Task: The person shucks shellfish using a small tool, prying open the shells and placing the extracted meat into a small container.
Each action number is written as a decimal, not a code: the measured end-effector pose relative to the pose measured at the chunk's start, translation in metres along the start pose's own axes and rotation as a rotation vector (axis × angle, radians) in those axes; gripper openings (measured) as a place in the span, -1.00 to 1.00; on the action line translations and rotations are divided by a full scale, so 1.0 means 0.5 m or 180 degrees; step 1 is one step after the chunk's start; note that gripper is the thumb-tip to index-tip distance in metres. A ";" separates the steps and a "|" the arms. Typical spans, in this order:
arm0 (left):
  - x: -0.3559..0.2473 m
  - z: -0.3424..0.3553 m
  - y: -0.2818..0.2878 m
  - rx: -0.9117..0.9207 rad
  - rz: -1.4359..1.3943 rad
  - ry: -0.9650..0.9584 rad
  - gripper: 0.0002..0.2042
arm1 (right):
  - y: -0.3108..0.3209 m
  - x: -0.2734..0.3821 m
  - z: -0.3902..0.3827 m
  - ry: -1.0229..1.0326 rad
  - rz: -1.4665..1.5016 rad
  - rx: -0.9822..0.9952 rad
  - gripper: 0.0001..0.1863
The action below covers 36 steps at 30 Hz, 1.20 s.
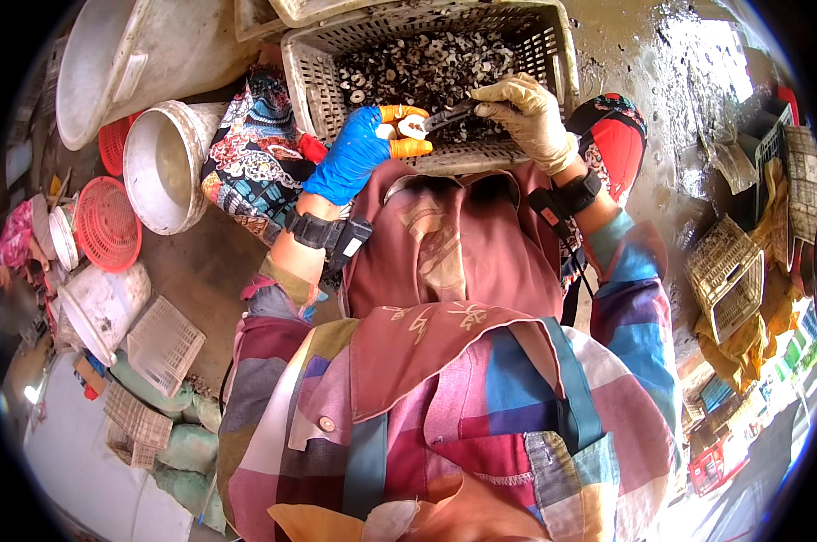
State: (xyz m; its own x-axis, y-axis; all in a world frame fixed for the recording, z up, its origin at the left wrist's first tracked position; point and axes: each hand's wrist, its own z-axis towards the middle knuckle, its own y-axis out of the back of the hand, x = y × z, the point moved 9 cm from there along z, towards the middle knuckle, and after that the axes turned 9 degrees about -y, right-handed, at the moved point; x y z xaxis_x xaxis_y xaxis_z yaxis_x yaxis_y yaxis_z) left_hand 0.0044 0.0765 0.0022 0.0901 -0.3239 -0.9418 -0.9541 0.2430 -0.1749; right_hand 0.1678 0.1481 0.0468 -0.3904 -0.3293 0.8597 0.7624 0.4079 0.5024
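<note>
My left hand (354,152), in a blue glove with orange finger covers, is closed around a small whitish, mushroom-like piece (413,126) with a brownish middle. My right hand (524,116), in a pale cream glove, grips a short dark knife (451,116). Its tip points left and meets or nearly meets the piece; I cannot tell which. Both hands are above the near part of a dirty cream slatted plastic basket (566,63). Many dark and white cut bits (426,68) cover the basket's bottom. My fingers hide part of the knife's handle.
A white bucket (166,172) and a large pale tub (97,77) stand left of the basket. A red colander (108,221) and a tipped white bucket (110,307) are further left. Wet floor (661,99) and an openwork crate (729,275) are to the right.
</note>
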 end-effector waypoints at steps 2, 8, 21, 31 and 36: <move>0.006 0.000 0.004 -0.0201 -0.0539 0.0017 -0.65 | -0.046 -0.095 -0.034 -0.1320 0.1881 -0.0058 -0.84; 0.006 0.011 -0.012 -0.0039 -0.0306 -0.0179 -0.64 | -0.112 -0.060 -0.041 -0.1876 0.2733 -0.0108 -0.86; 0.012 0.006 0.025 -0.0480 -0.0920 -0.0251 -0.62 | 0.007 0.015 -0.010 -0.0217 0.0175 -0.0616 -0.82; 0.021 -0.022 -0.056 0.1462 0.0949 0.0219 -0.63 | -0.034 0.061 0.006 0.0827 -0.0305 0.0788 -0.80; 0.027 -0.034 -0.053 0.1513 0.0529 0.0281 -0.67 | -0.066 0.005 -0.005 0.0063 0.0438 0.1001 -0.81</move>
State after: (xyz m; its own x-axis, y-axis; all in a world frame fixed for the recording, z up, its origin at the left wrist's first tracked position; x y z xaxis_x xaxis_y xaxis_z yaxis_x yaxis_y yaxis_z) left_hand 0.0261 0.0500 -0.0006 -0.0960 -0.3166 -0.9437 -0.7163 0.6803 -0.1554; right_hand 0.1432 0.1317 0.0322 -0.2826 -0.2681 0.9210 0.6095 0.6912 0.3882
